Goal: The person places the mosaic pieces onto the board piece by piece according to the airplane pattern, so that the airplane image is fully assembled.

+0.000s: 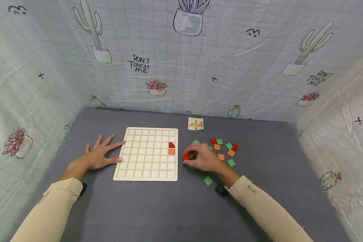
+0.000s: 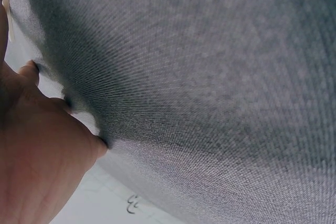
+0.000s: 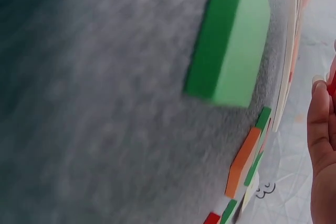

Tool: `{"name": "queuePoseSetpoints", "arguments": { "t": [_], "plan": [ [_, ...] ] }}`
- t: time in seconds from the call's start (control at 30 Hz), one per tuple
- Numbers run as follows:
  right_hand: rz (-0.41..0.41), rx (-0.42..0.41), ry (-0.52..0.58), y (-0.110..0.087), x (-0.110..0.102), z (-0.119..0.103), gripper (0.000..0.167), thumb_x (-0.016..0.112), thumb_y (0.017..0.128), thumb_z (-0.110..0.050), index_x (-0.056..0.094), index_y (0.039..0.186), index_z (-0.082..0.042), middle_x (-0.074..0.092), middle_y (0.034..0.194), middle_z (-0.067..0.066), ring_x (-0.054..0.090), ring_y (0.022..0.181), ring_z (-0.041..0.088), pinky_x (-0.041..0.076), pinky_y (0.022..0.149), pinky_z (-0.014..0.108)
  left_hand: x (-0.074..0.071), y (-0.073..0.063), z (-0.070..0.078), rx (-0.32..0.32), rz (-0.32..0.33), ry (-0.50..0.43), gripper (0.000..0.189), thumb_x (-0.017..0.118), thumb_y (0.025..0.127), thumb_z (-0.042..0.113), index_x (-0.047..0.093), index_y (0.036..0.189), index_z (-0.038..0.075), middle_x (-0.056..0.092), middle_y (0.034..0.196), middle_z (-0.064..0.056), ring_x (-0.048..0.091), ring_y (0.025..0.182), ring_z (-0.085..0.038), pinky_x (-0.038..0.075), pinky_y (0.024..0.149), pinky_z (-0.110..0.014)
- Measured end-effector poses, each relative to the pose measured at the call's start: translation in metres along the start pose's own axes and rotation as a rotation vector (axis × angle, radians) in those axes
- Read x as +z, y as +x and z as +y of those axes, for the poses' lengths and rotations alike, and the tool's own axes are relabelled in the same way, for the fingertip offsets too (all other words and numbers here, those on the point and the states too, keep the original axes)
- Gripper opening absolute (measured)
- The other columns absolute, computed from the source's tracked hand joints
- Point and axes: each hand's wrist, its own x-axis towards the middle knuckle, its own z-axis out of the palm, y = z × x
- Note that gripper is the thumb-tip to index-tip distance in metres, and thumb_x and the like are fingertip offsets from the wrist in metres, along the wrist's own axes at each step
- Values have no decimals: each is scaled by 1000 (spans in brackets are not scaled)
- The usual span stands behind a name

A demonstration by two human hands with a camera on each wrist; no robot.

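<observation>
A cream gridded board (image 1: 145, 158) lies on the table. A red quarter-circle tile (image 1: 171, 145) and an orange square tile (image 1: 171, 151) sit in its right-hand column, one directly above the other. With fingers spread, my left hand (image 1: 98, 157) rests at the board's left edge; thumb and index finger touch the rim. Just beyond the right edge, my right hand (image 1: 202, 158) pinches a red tile (image 1: 186, 157) between thumb and fingers. Its full outline is hidden by the fingers. The right wrist view catches the same red tile (image 3: 331, 85) only at its border.
Loose green, orange and red tiles are scattered around my right hand, including a green square (image 1: 208, 180) nearer me and an orange square (image 1: 221, 157). A small pattern card (image 1: 195, 124) lies behind them. A dark object (image 1: 221, 190) is by my right wrist. Printed cloth surrounds the grey table (image 1: 145, 211).
</observation>
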Motion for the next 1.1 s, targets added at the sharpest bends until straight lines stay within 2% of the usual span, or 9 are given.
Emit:
{"name": "queuePoseSetpoints", "arguments": {
  "t": [0.27, 0.47, 0.6, 0.8, 1.1],
  "plan": [
    [1, 56, 2, 7, 9, -2, 21, 88, 83, -11, 77, 101, -7, 76, 96, 4, 65, 81, 11, 57, 73, 24, 2, -1, 1, 5, 1, -3, 86, 64, 92, 69, 34, 164, 33, 1, 177, -18, -9, 154, -64, -8, 107, -90],
    [8, 28, 20, 14, 14, -1, 21, 88, 82, -9, 77, 100, -6, 76, 95, 5, 65, 81, 13, 57, 74, 25, 2, 0, 1, 4, 1, -2, 85, 65, 92, 68, 34, 163, 33, 1, 177, -18, -9, 154, -65, -9, 108, -90],
    [3, 38, 24, 19, 17, -2, 23, 89, 82, -9, 77, 101, -5, 77, 95, 6, 66, 82, 15, 58, 75, 26, 2, 0, 1, 5, 3, -1, 85, 64, 92, 69, 34, 164, 33, 1, 177, -17, -9, 154, -64, -8, 108, -90],
    [-33, 81, 14, 27, 19, -5, 23, 87, 83, -10, 77, 103, -4, 77, 97, 7, 68, 83, 16, 60, 77, 28, 1, 0, -1, 5, 5, -4, 86, 64, 92, 69, 34, 164, 33, 0, 177, -17, -9, 155, -64, -9, 108, -90],
    [-69, 147, 7, 38, 23, -5, 24, 88, 83, -12, 77, 102, -5, 77, 96, 6, 66, 84, 14, 57, 77, 22, 1, 1, -1, -5, -5, 4, 87, 64, 92, 71, 33, 164, 33, 0, 177, -17, -10, 155, -64, -9, 108, -89]
  ]
}}
